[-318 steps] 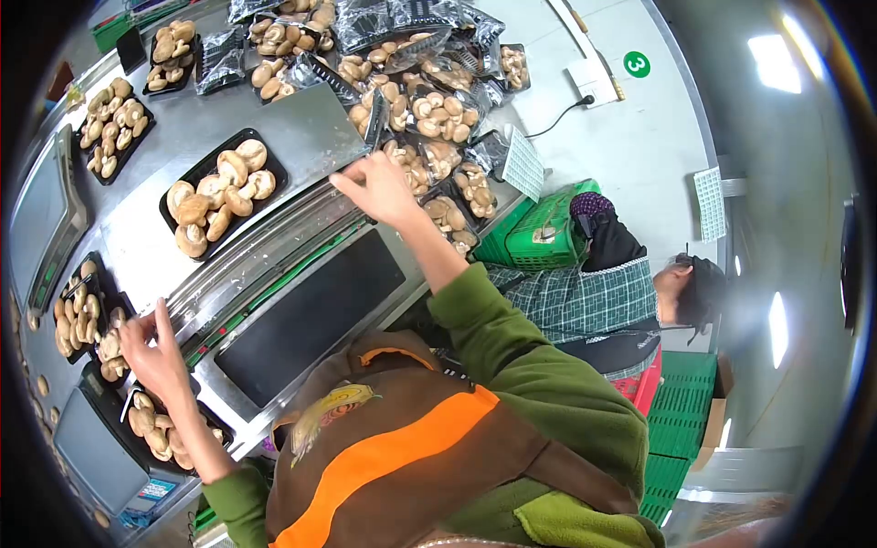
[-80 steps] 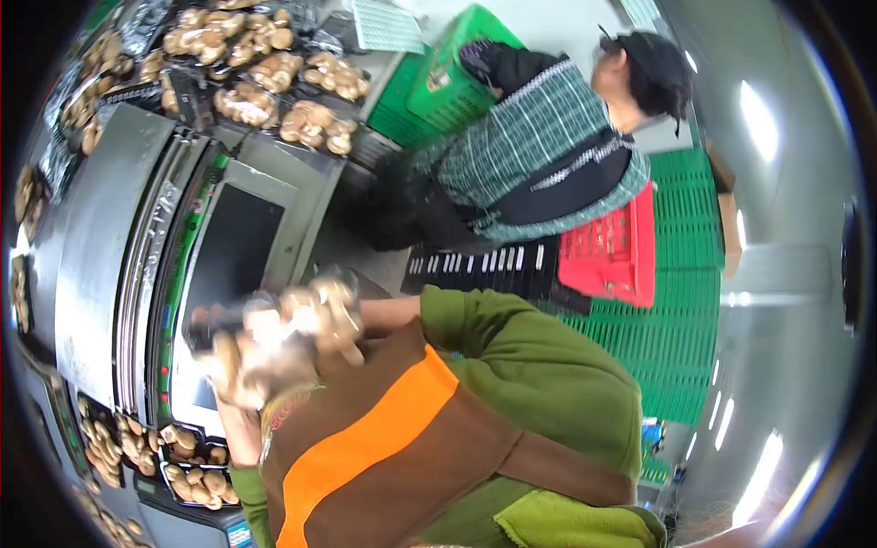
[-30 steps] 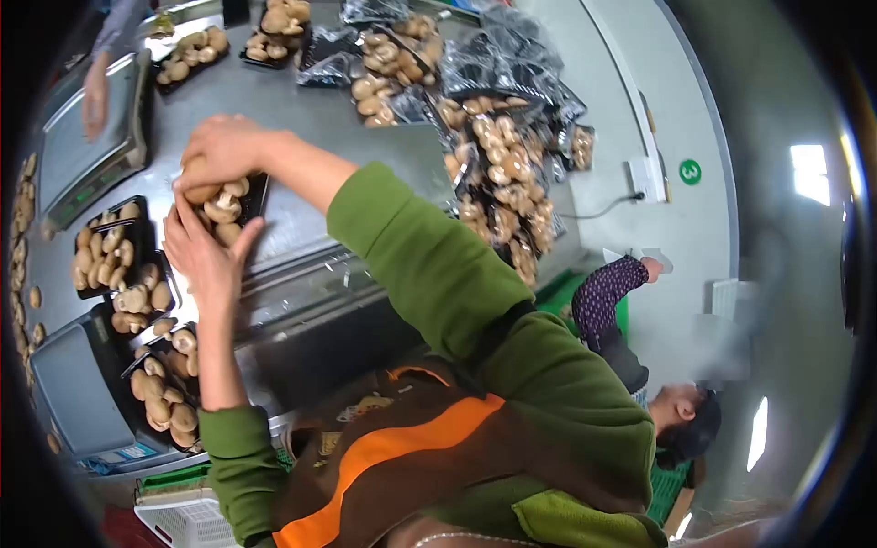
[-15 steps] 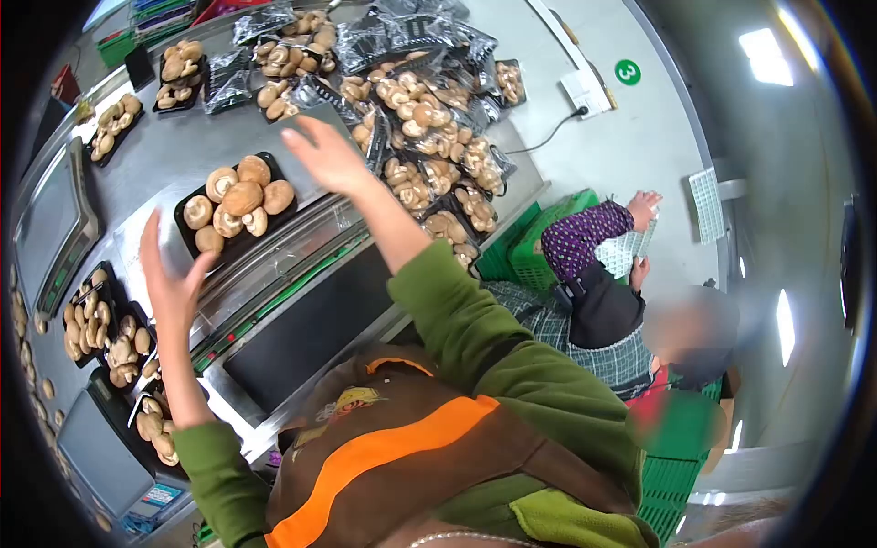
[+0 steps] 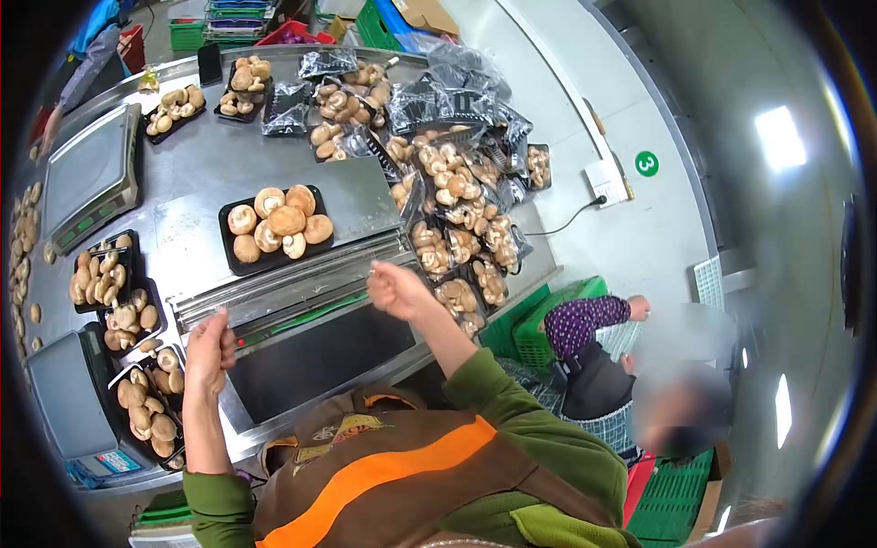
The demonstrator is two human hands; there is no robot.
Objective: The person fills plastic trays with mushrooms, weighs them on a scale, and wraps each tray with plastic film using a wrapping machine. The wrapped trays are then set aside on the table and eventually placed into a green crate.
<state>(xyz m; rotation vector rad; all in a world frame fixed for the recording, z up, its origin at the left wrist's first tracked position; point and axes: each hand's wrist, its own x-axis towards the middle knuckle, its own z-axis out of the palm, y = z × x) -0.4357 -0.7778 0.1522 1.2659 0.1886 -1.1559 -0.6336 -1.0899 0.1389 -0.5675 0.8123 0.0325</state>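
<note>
A black tray [image 5: 239, 264] of brown mushrooms [image 5: 287, 221] sits on the steel plate behind the wrapping rollers [image 5: 292, 281]. My left hand [image 5: 210, 352] is closed, fingertips pinched together, near the left end of the rollers. At their right end, my right hand [image 5: 400, 290] is likewise closed in a pinch. Whatever the fingers hold, possibly clear film, is too faint to make out. Both hands are apart from the tray, on the near side of it. Below the rollers, a dark flat panel [image 5: 320, 361] lies between my forearms.
Film-wrapped mushroom trays [image 5: 457, 187] are heaped at the right. More filled trays [image 5: 142, 402] line the left, beside two scales, one at the upper left [image 5: 91, 169] and one lower down [image 5: 68, 393]. A co-worker in a dotted sleeve [image 5: 580, 324] is at the right by green crates [image 5: 530, 338].
Both hands have drawn back from around the mushroom tray toward my body, and their spread fingers have closed into pinches. My view has shifted, so the table appears farther right.
</note>
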